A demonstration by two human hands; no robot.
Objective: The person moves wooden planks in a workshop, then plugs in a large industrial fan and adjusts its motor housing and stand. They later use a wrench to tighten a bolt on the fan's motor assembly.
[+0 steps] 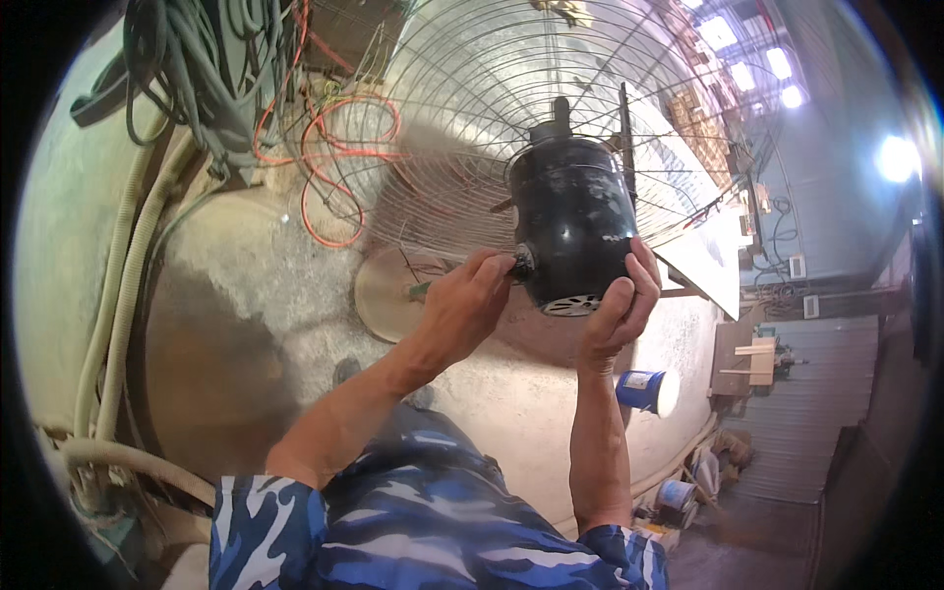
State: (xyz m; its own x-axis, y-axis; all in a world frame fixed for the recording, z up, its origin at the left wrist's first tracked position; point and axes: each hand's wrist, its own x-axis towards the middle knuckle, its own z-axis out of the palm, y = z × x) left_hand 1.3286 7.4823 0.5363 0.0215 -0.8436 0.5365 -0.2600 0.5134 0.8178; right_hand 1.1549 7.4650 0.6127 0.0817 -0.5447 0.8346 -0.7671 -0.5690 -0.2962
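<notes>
A black cylindrical motor (570,211) of a large fan sits in a round wire guard (452,88), with a vented plate at its lower end. My left hand (467,300) has its fingers closed on a small dark fitting (521,261) at the motor's left side; what exactly they pinch is partly hidden. My right hand (619,305) grips the lower right side of the motor, thumb bent in front and fingers wrapped round its edge. The fan's round base (379,310) shows below and left of the motor.
Grey cables (177,79) and an orange hose (329,226) lie at upper left, above pale corrugated hoses (118,324). A blue bucket (639,391) stands right of my right forearm. A white board (708,275), wooden pieces (757,362) and more containers (677,495) are at the right.
</notes>
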